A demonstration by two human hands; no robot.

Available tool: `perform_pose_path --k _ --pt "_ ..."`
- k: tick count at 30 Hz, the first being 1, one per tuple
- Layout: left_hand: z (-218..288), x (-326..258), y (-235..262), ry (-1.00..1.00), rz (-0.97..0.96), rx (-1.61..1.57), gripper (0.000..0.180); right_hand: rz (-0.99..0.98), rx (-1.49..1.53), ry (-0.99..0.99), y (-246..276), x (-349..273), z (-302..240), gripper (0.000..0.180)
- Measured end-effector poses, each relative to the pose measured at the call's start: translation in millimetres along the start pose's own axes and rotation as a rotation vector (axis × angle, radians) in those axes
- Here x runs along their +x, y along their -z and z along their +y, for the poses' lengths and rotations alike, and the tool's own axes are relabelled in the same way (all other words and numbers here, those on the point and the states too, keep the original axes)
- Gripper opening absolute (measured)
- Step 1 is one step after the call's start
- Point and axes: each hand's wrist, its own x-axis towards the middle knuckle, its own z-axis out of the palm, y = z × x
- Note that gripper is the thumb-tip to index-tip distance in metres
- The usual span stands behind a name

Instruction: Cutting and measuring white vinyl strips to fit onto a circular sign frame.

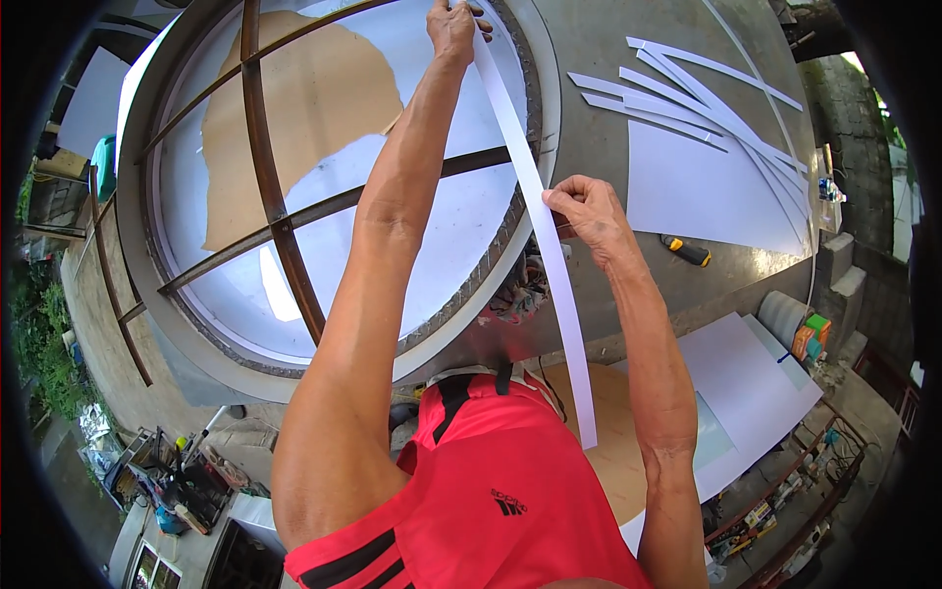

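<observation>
A long white strip [530, 182] runs from the far edge of view down toward my body, its near end hanging free beside my red shirt. At its far end, my left hand [455, 31] is closed on the strip, partly cut off by the picture's top edge. Midway along, my right hand [592, 218] pinches the strip's right edge between thumb and fingers. Beneath the strip and my left arm lies a large round grey frame [548, 93] with brown metal crossbars [257, 128]. White material and a torn tan sheet [324, 83] show behind the bars.
Several loose white strips [687, 93] lie overlapping on the grey table [589, 128], partly over a white sheet [677, 187]. A yellow-and-black handled tool [687, 250] is near the table's front edge. More sheets [746, 393] lean at lower right; assorted tools [177, 491] stand at lower left.
</observation>
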Motion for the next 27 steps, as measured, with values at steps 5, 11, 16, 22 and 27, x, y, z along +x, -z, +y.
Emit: perform_pose_path --k 5,11,16,22,27 --pt "-9.1 3.5 -1.7 -0.010 -0.021 -0.012 0.031 0.003 -0.011 -0.008 2.1 2.4 3.1 0.024" --pt "-24.8 13.2 -2.2 -0.046 0.036 -0.074 0.021 -0.048 -0.027 0.008 6.5 5.0 8.2 0.023" --pt "-18.6 25.3 25.6 -0.078 0.013 0.008 0.027 -0.085 0.010 0.021 -2.9 0.7 2.4 0.019" --pt "12.7 -12.1 -10.8 0.033 -0.001 -0.052 0.032 -0.037 0.015 0.021 4.0 1.9 6.6 0.017" --pt "22.2 -16.5 -5.2 0.054 0.010 -0.045 0.033 0.012 0.069 0.022 -3.1 -3.9 3.4 0.017"
